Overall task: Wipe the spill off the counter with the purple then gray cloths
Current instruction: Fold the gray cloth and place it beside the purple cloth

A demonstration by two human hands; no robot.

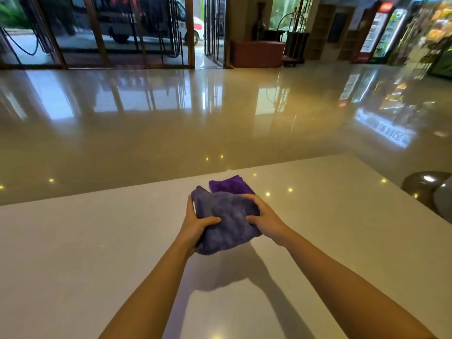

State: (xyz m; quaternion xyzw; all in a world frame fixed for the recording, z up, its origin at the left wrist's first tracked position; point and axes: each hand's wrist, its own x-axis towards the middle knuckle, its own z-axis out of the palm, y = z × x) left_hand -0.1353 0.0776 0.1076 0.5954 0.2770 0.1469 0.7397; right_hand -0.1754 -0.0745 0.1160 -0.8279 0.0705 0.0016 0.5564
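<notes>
A bunched gray cloth (227,223) with a bluish tint is held just above the white counter (97,241). My left hand (195,222) grips its left side, thumb across the front. My right hand (261,216) grips its right side. Behind it, near the counter's far edge, the folded purple cloth (231,185) lies flat, partly hidden by the gray cloth. No spill is visible on the counter.
The counter's far edge runs diagonally from left to upper right, with a glossy lobby floor (220,113) beyond. Two rounded metallic objects (430,189) stand past the counter's right end. Glass doors and drink coolers line the far wall.
</notes>
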